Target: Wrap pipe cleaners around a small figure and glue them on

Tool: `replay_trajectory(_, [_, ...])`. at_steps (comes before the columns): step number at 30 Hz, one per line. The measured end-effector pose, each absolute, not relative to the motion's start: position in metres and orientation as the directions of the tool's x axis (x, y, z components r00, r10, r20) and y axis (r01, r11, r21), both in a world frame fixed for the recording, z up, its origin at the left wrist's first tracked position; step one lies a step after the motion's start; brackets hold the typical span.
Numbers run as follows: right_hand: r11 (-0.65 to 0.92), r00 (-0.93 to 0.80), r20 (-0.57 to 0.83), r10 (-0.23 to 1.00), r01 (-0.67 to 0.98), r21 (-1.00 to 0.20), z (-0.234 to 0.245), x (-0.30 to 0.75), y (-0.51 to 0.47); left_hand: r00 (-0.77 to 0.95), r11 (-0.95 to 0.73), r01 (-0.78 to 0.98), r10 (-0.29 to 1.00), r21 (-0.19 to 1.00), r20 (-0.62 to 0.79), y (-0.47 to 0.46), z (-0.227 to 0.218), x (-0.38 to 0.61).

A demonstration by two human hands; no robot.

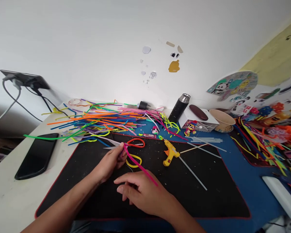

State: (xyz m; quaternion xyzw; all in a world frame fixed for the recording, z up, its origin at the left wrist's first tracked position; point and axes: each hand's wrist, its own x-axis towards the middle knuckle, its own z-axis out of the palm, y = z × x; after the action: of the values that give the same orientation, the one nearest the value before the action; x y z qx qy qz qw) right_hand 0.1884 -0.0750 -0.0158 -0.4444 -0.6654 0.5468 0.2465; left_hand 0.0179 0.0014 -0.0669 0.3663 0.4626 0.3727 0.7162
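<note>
My left hand (113,158) is closed, pinching a bright pink pipe cleaner (140,165) between thumb and fingertips. The pipe cleaner's long end slants down to the right, passing in front of my right hand (144,191). That hand hovers over the black mat (92,197), its fingers apart and loosely bent, with nothing visible in them. Just behind my left fingers lie scissors with spread blades, one red-orange handle loop (143,142) and one yellow loop (140,161); their middle is hidden by my hand. A yellow hot glue gun (170,153) lies right of my hands, a clear glue stick (193,173) extending from it.
Loose colourful pipe cleaners (99,121) are heaped along the wall. A black phone (37,156) lies at left. Behind the mat stand a black thermos (179,108), a white box (184,120) and a beige bowl (222,119). More glue sticks (206,139) lie at the mat's back right.
</note>
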Motion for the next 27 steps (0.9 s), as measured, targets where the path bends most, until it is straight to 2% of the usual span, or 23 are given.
replay_trajectory(3, [-0.148, -0.352, -0.268, 0.897, 0.333, -0.931, -0.032, 0.204, -0.078, 0.431, 0.527, -0.355, 0.825, 0.773, -0.364, 0.006, -0.059, 0.013])
replay_trajectory(6, [-0.251, -0.095, -0.292, 0.952, 0.305, -0.919, -0.051, 0.233, -0.08, 0.557, 0.608, -0.476, 0.768, 0.635, -0.318, 0.01, -0.048, 0.005])
replay_trajectory(9, [-0.259, 0.136, -0.224, 0.965, 0.358, -0.897, -0.064, 0.266, -0.082, 0.594, 0.646, -0.51, 0.742, 0.568, -0.31, 0.011, -0.042, 0.002])
replay_trajectory(12, [-0.214, 0.3, -0.069, 0.951, 0.481, -0.85, -0.073, 0.292, -0.081, 0.624, 0.673, -0.498, 0.716, 0.547, -0.312, 0.011, -0.041, 0.003])
replay_trajectory(15, [-0.242, 0.371, -0.011, 0.929, 0.581, -0.777, -0.077, 0.301, -0.075, 0.648, 0.681, -0.493, 0.703, 0.541, -0.294, 0.01, -0.043, 0.006])
replay_trajectory(21, [-0.319, 0.39, 0.036, 0.92, 0.801, -0.507, -0.076, 0.29, -0.057, 0.669, 0.681, -0.501, 0.696, 0.534, -0.261, 0.007, -0.05, 0.005])
replay_trajectory(24, [-0.346, 0.401, 0.025, 0.916, 0.819, -0.457, -0.075, 0.288, -0.054, 0.678, 0.68, -0.506, 0.694, 0.531, -0.242, 0.005, -0.057, 0.003])
replay_trajectory(27, [-0.37, 0.422, 0.008, 0.907, 0.804, -0.466, -0.076, 0.289, -0.053, 0.69, 0.682, -0.498, 0.686, 0.536, -0.233, 0.002, -0.061, 0.003])
